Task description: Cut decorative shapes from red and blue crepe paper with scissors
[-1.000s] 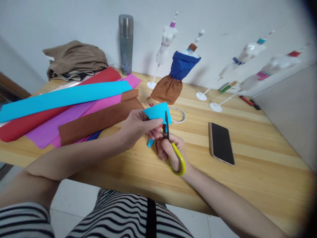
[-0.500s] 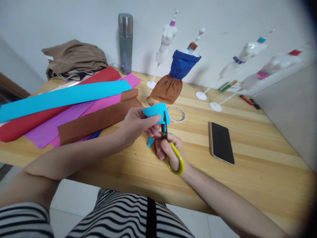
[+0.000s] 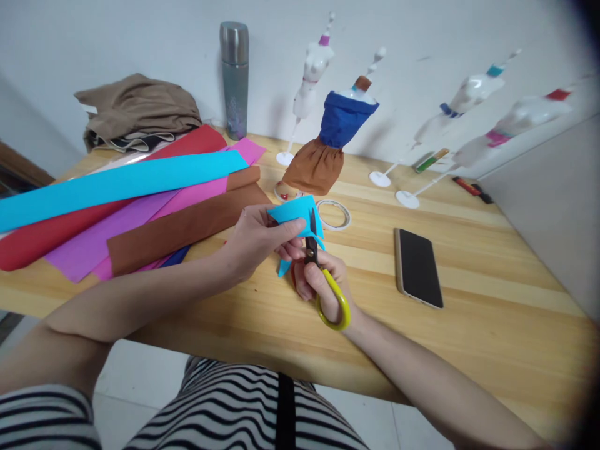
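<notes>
Between thumb and fingers, my left hand (image 3: pixel 267 237) pinches a small piece of bright blue crepe paper (image 3: pixel 295 211). My right hand (image 3: pixel 325 281) is closed round the handles of a pair of scissors (image 3: pixel 334 300), one handle yellow and the other red. The dark blades lie at the right part of the blue paper, and a narrow strip of it sticks out to the right of them. Another blue scrap (image 3: pixel 284 268) shows just below my left fingers. Beyond the paper a roll of white tape (image 3: pixel 334 215) lies flat on the table.
Long crepe paper sheets (image 3: pixel 122 181) are piled at left, below brown folded cloth (image 3: pixel 140 109). A steel flask (image 3: pixel 235 81) stands behind. Several small white mannequins line the back, one in a blue and brown paper dress (image 3: pixel 344 122). A phone (image 3: pixel 419 269) lies at right.
The scissor blades have drawn together in the blue paper, and a thin strip now hangs out to their right. Both hands stay in nearly the same place; the view has shifted slightly.
</notes>
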`<state>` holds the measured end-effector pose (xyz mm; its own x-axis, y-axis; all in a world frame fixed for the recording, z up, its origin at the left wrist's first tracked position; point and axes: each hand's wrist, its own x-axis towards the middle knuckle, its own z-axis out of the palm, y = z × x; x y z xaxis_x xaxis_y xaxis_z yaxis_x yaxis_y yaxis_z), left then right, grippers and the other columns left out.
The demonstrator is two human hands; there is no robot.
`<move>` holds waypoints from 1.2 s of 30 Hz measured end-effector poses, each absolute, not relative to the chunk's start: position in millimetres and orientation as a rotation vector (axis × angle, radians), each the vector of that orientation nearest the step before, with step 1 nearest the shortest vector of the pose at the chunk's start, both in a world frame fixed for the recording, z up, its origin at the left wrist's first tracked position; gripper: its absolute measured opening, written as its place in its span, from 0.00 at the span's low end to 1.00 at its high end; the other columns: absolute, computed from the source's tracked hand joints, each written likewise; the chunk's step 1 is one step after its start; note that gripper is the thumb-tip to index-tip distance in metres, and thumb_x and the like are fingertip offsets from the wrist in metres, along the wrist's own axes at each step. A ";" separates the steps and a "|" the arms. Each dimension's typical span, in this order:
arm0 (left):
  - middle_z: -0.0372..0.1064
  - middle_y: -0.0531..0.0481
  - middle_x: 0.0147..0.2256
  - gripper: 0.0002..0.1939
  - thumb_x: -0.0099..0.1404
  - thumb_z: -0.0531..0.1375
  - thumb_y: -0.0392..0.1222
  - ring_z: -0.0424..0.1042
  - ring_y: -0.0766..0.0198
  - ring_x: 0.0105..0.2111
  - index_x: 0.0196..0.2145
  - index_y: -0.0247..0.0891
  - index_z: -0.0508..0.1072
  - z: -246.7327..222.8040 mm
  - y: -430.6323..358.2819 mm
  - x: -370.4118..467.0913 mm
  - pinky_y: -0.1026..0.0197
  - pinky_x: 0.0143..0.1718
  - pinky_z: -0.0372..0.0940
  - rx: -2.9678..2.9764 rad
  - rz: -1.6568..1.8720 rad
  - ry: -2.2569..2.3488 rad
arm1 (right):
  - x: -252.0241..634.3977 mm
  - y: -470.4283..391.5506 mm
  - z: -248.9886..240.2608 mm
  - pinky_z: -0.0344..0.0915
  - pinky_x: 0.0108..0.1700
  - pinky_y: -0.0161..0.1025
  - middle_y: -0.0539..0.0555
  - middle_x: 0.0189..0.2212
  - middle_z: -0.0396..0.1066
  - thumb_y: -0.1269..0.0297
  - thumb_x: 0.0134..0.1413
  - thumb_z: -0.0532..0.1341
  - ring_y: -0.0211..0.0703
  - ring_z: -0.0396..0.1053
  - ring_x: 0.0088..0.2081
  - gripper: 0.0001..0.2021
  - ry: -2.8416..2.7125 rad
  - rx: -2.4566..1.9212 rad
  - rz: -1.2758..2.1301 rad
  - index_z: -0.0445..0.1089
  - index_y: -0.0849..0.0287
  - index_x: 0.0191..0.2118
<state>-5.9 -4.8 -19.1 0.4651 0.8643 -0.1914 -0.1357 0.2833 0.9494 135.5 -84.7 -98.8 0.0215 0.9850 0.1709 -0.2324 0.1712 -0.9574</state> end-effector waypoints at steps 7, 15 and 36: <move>0.75 0.50 0.20 0.10 0.57 0.70 0.36 0.74 0.68 0.19 0.20 0.33 0.76 -17.3 -5.5 -7.3 0.68 0.24 0.70 1.065 0.786 0.821 | 134.4 -85.9 -97.6 0.46 0.15 0.34 0.40 0.13 0.56 0.38 0.58 0.69 0.32 0.47 0.13 0.24 -1.092 -0.926 1.193 0.77 0.56 0.43; 0.76 0.50 0.21 0.09 0.56 0.70 0.38 0.75 0.66 0.20 0.22 0.33 0.76 -20.2 -2.6 -8.7 0.67 0.25 0.71 1.095 0.809 0.793 | 138.1 -86.0 -103.2 0.47 0.17 0.34 0.41 0.14 0.57 0.40 0.61 0.67 0.33 0.50 0.14 0.24 -1.153 -0.915 1.200 0.79 0.58 0.44; 0.74 0.50 0.20 0.06 0.55 0.66 0.33 0.77 0.64 0.22 0.22 0.33 0.74 -10.2 4.5 -11.9 0.68 0.23 0.69 1.200 0.700 0.809 | 141.2 -87.4 -109.8 0.49 0.19 0.34 0.42 0.17 0.57 0.43 0.63 0.67 0.33 0.51 0.16 0.21 -1.166 -0.910 1.214 0.80 0.56 0.47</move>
